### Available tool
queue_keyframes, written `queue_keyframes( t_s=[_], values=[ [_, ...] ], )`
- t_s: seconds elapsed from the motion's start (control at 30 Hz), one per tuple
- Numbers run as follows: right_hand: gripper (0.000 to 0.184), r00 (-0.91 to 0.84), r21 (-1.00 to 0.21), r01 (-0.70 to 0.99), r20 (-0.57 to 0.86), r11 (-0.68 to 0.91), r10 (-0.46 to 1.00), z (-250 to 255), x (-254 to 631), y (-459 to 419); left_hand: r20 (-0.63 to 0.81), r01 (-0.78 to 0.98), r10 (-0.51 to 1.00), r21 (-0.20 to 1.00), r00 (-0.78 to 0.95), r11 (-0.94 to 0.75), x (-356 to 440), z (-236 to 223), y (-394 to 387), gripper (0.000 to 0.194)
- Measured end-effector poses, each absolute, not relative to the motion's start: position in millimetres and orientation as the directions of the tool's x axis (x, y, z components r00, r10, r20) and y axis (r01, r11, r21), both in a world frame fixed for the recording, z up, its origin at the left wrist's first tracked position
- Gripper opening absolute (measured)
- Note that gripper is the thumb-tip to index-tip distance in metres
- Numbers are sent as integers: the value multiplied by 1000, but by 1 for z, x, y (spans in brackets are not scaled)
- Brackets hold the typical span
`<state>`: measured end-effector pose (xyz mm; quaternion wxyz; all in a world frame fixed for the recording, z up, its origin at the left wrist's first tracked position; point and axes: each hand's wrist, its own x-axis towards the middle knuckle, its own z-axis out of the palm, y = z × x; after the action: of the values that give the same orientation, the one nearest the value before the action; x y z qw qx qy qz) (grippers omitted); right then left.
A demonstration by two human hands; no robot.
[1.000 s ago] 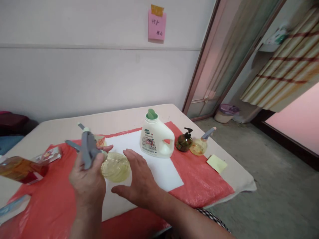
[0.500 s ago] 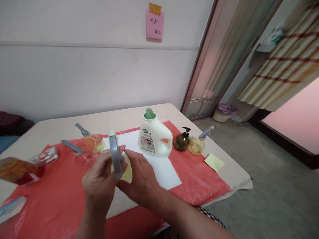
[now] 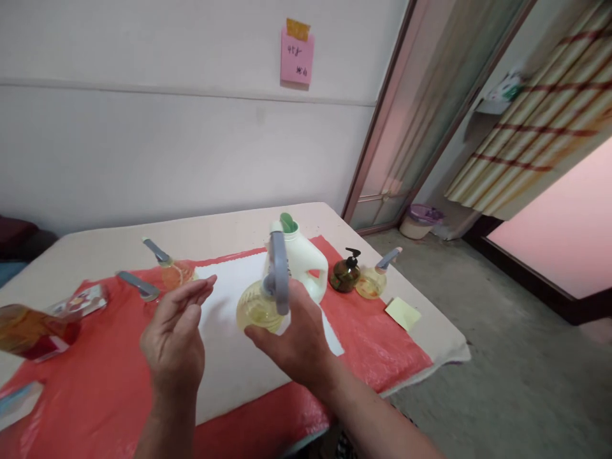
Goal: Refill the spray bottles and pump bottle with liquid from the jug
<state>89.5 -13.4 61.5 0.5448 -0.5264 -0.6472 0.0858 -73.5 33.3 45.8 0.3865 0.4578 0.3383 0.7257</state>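
My right hand (image 3: 296, 335) grips a round yellow spray bottle (image 3: 258, 309) with a grey trigger head (image 3: 280, 273), lifted above the white sheet (image 3: 229, 338). My left hand (image 3: 174, 335) hovers just left of the bottle, fingers stretched out and holding nothing. Behind the bottle stands a white detergent jug (image 3: 306, 261) with a green cap.
A red plastic cover (image 3: 377, 338) lies over the table. Two more spray bottles (image 3: 169, 268) lie at the back left, and a dark pump bottle (image 3: 344, 273) and a yellow spray bottle (image 3: 370, 280) stand at the right. A yellow note (image 3: 403, 313) lies near the table edge. An amber bottle (image 3: 29, 325) is at the far left.
The spray bottle passed from my left hand to my right, which lifted it toward the jug. My left hand let go and opened.
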Motion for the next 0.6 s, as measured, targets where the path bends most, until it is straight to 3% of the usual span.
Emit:
queue_keyframes(
  t_s=[0.23,0.47,0.6],
  values=[
    [55,317,-691,694,545,202,776,69,133,-34,345,-145,886,904,-308,-402,-85,35,45,19],
    [63,482,-656,731,305,-185,821,-10,214,-64,319,-86,913,933,-254,-350,-87,29,47,23],
    [66,646,-620,661,182,-423,742,-46,259,-76,291,-57,935,950,-202,-308,-84,28,46,25]
  ],
)
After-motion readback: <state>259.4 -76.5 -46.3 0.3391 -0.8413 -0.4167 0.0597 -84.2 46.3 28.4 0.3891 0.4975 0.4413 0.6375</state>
